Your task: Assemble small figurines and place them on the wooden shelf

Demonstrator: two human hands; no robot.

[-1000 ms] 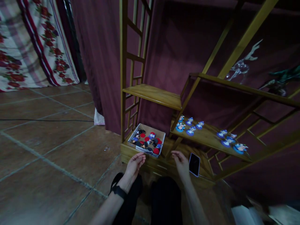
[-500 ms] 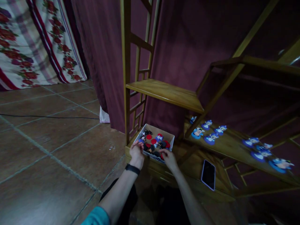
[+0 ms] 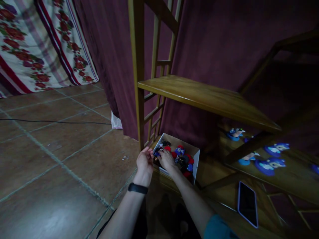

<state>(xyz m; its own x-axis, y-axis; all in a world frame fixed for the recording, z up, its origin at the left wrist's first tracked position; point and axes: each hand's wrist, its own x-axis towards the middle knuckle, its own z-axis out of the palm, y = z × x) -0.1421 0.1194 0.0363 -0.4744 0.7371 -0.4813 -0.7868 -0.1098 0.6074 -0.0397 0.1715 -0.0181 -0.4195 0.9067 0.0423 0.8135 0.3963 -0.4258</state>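
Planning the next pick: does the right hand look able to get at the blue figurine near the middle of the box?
Probably yes: the right hand is inside the box, just left of the blue figurine, and nothing appears to cover it from above.

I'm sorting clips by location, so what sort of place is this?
Probably an indoor room, perhaps a living room, though that part is a guess: there's wooden shelving, small figurines set out on it, and dark purplish drapes.
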